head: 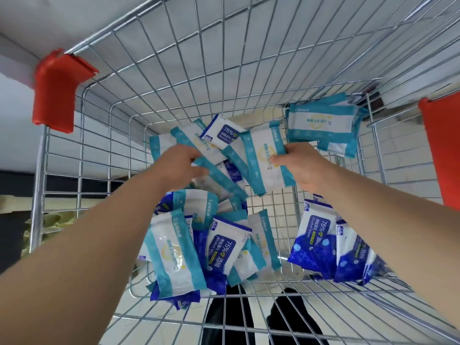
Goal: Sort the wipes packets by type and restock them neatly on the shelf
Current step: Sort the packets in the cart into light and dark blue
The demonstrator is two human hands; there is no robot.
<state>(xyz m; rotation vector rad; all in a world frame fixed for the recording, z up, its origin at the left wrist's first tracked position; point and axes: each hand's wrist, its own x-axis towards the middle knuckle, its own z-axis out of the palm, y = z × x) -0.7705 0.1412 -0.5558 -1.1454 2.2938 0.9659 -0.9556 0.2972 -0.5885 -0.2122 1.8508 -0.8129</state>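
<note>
Fingers (277, 159) of right hand (306, 168) pinch teal packet's (261, 170) edge.

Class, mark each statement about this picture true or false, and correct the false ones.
1. The right hand grips a teal-and-white wipes packet. True.
2. The packets lie in a cardboard box. False: they lie in a silver wire shopping cart.
3. Dark-blue-and-white wipes packets marked 75% are also in the cart. True.
4. The left hand is outside the cart. False: it reaches among the packets inside.
5. The cart's corner guards are green. False: they are red plastic corner guards.
</note>
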